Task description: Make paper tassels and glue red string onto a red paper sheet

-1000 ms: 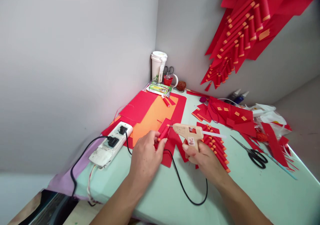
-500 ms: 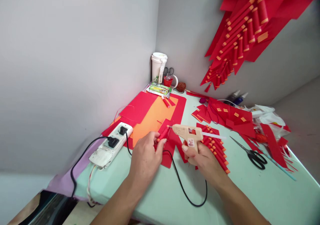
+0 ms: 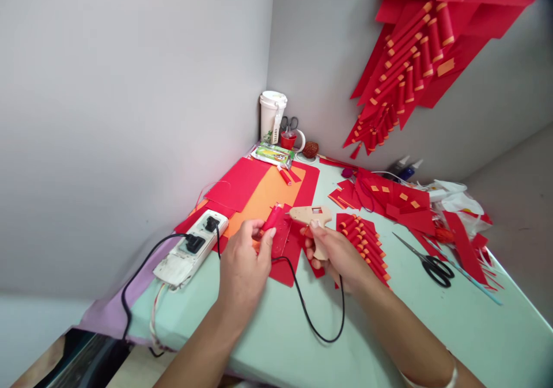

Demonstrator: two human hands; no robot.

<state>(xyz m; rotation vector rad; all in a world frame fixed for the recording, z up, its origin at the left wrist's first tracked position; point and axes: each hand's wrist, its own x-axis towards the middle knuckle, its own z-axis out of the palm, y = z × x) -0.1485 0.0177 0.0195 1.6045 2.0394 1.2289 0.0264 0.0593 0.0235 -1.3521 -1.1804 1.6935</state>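
My left hand pinches a small red paper roll and holds it tilted above a red paper scrap on the pale green table. My right hand grips a beige hot glue gun by its handle, nozzle pointing left, its tip close to the roll. The gun's black cord loops over the table toward a white power strip at the left. A row of several finished red rolls with orange bands lies just right of my right hand.
Red and orange paper sheets lie behind the hands. Black scissors rest at the right beside red paper offcuts. A white cup, small scissors in a red pot and glue bottles stand by the wall. A red firecracker decoration hangs above.
The glue gun has swung so it is seen more end-on, with its nozzle nearer the roll. My left hand has lifted and tilted the red roll slightly. The view shifted a little.
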